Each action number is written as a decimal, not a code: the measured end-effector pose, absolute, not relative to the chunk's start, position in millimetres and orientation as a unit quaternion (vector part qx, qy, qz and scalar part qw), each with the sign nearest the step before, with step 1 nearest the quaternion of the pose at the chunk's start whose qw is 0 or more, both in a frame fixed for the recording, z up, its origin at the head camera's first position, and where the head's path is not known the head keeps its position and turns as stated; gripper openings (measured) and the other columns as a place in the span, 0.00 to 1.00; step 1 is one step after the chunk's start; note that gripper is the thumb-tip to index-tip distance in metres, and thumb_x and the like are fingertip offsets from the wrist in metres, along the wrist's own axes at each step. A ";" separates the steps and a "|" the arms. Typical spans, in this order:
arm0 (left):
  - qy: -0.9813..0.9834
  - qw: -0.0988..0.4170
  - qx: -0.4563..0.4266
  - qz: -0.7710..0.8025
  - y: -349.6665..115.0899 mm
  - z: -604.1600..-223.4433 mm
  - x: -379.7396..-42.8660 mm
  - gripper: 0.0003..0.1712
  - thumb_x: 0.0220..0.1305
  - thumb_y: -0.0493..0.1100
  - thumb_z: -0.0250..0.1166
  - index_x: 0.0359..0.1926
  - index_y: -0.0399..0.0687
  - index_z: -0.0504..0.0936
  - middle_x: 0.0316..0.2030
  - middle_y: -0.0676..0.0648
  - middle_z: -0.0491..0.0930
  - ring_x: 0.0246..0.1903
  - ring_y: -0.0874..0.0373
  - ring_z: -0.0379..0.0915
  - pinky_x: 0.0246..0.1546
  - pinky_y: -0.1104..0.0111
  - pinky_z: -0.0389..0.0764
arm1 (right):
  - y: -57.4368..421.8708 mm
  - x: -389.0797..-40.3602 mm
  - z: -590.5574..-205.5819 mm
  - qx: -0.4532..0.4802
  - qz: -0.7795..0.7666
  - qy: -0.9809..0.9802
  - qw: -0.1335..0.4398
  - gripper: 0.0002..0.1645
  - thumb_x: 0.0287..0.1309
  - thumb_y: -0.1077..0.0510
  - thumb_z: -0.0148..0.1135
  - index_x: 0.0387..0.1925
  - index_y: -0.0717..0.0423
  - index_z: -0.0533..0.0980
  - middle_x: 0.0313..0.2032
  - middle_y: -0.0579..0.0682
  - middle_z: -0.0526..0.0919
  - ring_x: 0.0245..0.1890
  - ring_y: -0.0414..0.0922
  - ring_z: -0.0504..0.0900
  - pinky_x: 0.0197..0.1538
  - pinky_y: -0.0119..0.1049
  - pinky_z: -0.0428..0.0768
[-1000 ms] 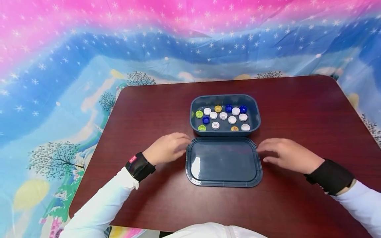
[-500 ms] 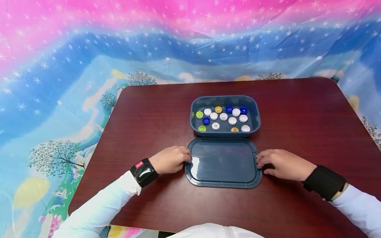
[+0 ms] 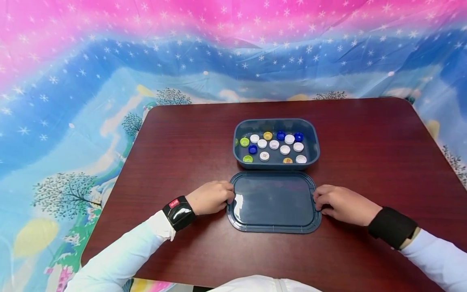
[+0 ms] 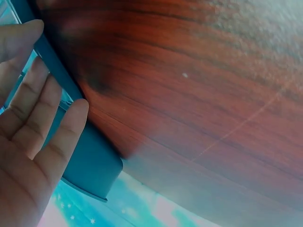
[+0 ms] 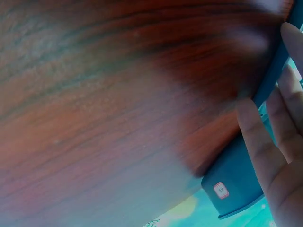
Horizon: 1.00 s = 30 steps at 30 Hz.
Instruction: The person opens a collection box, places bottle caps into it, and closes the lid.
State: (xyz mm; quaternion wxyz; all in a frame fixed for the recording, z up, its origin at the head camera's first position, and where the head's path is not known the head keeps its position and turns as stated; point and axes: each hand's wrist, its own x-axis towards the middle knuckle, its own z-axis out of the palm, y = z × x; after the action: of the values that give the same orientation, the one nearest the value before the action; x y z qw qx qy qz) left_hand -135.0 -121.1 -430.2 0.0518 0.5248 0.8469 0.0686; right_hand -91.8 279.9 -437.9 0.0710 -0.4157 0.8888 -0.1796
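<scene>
A dark blue-grey lid [image 3: 275,202] lies flat on the table, nearest the person. At its left edge my left hand [image 3: 211,197] holds the rim, fingers bent over it. My right hand [image 3: 341,204] grips the opposite rim in the same way. In the left wrist view, thumb and fingertips meet the lid's edge [image 4: 59,71]; the right wrist view shows fingers at the other edge [image 5: 272,75]. Just behind the lid stands an open box [image 3: 276,165] of the same colour. Several bottle caps lie inside it, among them a white cap [image 3: 274,144], a blue cap [image 3: 253,149] and a green cap [image 3: 244,142].
The dark red-brown wooden table [image 3: 182,142] has rounded corners. A patterned cloth [image 3: 204,52] hangs behind it and along its sides. A small label [image 5: 220,190] is stuck on the box's outer wall in the right wrist view.
Both hands have come down and towards the person, from near the lid's upper corners to the middle of its sides, and their fingers have closed on the rim. Lid and box stay in place.
</scene>
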 end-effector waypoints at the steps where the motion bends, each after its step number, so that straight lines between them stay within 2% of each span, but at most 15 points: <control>1: 0.846 0.054 0.526 0.070 -120.9 -430.4 -135.2 0.11 0.51 0.29 0.63 0.25 0.52 0.83 0.28 0.52 0.74 0.34 0.57 0.72 0.33 0.67 0.76 | 279.5 -91.9 -438.3 -0.416 -0.182 0.888 0.071 0.16 0.43 0.67 0.76 0.28 0.43 0.82 0.37 0.38 0.73 0.38 0.36 0.72 0.37 0.34 0.80; 8: 0.843 0.045 0.534 0.051 -122.1 -432.4 -135.3 0.10 0.53 0.32 0.65 0.25 0.54 0.82 0.28 0.54 0.74 0.35 0.58 0.73 0.32 0.64 0.75 | 278.1 -91.6 -440.9 -0.415 -0.184 0.888 0.073 0.18 0.43 0.69 0.75 0.27 0.42 0.80 0.35 0.36 0.71 0.37 0.34 0.70 0.36 0.32 0.79; 17: 0.836 0.032 0.548 0.011 -124.8 -429.8 -133.2 0.09 0.58 0.35 0.65 0.29 0.56 0.84 0.29 0.55 0.74 0.34 0.61 0.74 0.31 0.65 0.74 | 279.8 -89.3 -443.9 -0.445 -0.206 0.870 0.038 0.24 0.42 0.71 0.74 0.27 0.39 0.75 0.34 0.34 0.69 0.36 0.32 0.67 0.35 0.26 0.73; 23: 0.831 0.031 0.555 0.021 -126.9 -427.1 -133.9 0.10 0.58 0.34 0.63 0.26 0.56 0.80 0.28 0.56 0.72 0.32 0.63 0.71 0.29 0.67 0.70 | 282.5 -87.5 -440.3 -0.453 -0.220 0.863 0.028 0.24 0.41 0.70 0.75 0.30 0.40 0.74 0.35 0.34 0.69 0.38 0.31 0.67 0.38 0.19 0.67; 30: 0.819 0.008 0.570 0.072 -128.4 -418.8 -139.8 0.11 0.54 0.32 0.61 0.26 0.54 0.73 0.28 0.56 0.69 0.31 0.62 0.68 0.30 0.69 0.69 | 288.0 -90.5 -426.1 -0.444 -0.250 0.860 0.018 0.29 0.41 0.74 0.72 0.32 0.40 0.70 0.35 0.34 0.68 0.36 0.31 0.67 0.36 0.20 0.66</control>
State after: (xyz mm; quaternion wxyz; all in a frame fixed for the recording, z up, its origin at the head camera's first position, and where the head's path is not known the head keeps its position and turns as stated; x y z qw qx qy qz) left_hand -139.8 -128.4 -418.8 0.0079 0.5697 0.8186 0.0725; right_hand -90.5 288.0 -426.1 0.0183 -0.4443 0.8601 -0.2500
